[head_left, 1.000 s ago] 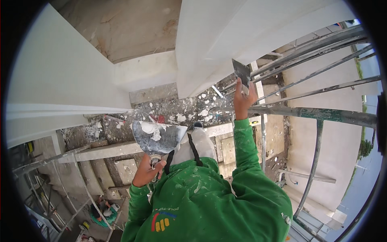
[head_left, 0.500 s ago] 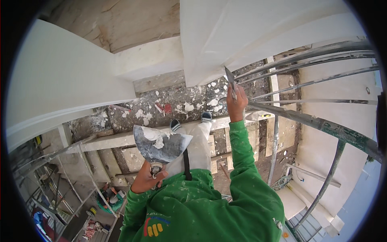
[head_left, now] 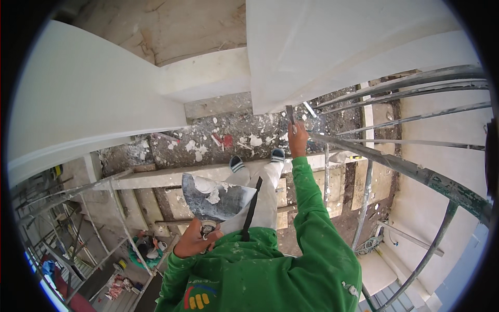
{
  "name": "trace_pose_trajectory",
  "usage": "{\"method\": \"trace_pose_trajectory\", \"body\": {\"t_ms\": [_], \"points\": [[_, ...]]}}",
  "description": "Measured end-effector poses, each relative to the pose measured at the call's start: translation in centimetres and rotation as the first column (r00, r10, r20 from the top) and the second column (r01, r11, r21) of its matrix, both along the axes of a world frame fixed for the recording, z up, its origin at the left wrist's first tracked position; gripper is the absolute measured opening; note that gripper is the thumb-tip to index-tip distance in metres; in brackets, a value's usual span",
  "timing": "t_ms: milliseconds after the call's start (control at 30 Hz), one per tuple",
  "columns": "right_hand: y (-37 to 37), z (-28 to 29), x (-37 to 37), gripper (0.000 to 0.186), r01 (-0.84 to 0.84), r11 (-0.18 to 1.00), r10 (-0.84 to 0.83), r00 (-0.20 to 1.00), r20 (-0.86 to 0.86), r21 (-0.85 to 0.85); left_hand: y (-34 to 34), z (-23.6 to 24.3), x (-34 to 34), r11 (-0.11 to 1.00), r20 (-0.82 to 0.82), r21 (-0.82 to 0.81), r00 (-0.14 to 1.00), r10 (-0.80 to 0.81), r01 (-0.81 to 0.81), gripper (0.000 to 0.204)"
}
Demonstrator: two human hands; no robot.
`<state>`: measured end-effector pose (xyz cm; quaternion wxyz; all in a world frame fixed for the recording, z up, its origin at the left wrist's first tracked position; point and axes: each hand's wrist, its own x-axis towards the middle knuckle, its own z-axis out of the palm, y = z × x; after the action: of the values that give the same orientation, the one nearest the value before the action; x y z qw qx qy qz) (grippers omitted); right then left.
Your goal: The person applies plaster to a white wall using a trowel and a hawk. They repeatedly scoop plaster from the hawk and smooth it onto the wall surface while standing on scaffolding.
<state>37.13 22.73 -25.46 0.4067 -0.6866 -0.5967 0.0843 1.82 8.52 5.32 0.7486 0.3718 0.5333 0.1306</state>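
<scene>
Two hands are in view, and each holds one tool. The left hand (head_left: 200,239) is wrapped around the handle (head_left: 209,227) of one broad, fan-shaped metal scraper (head_left: 221,208), held in front of the waist with its blade pointing away from the body. One irregular heap of white putty (head_left: 209,188) lies on that blade, toward its far edge.

The right hand (head_left: 298,140), arm stretched forward, is closed on one smaller putty knife (head_left: 290,115). Its blade shows almost edge-on at the bottom edge of the white wall (head_left: 353,41) ahead; I cannot tell whether it touches. A second white wall (head_left: 93,99) stands on the left, with one low ledge (head_left: 208,78) between the two.

Beneath the right hand runs a dark walkway (head_left: 195,127) scattered with white flakes, too many to count, and one red scrap (head_left: 227,140). Two striped sandals (head_left: 237,164) are on the feet, side by side at the walkway's near edge. One black strap (head_left: 252,208) hangs over the pale trousers (head_left: 267,205).

To the right, four metal bars (head_left: 416,117) extend above one thicker pipe (head_left: 405,160) with worn green paint. One coiled line (head_left: 370,244) lies lower down. At lower left, one other person (head_left: 150,249) is seen far below, beyond the scaffold tubes (head_left: 122,218).
</scene>
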Motion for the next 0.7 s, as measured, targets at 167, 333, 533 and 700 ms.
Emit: {"method": "trace_pose_trajectory", "body": {"t_ms": [167,333,533,700], "points": [[-4.3,6.7,-1.7,0.015,0.010,0.998,-0.004,0.996,-0.085,0.063,0.0,0.9,0.5,0.997,0.266,0.021,0.961,0.072,-0.080,0.028],[-9.8,24.3,-4.6,0.011,-0.145,0.984,0.162,0.968,-0.192,0.101,1.2,1.5,0.2,0.996,0.480,-0.070,0.877,-0.010,0.050,0.032],[-14.1,36.7,-8.2,0.039,-0.384,0.855,0.430,0.900,-0.064,0.349,3.4,1.3,2.2,0.955,0.815,-0.225,0.574,0.075,0.194,0.037],[-14.5,35.3,-4.9,0.035,-0.483,0.875,0.485,0.870,0.089,-0.037,5.5,5.2,1.7,0.973,0.703,0.166,0.672,-0.231,0.161,0.037]]}}
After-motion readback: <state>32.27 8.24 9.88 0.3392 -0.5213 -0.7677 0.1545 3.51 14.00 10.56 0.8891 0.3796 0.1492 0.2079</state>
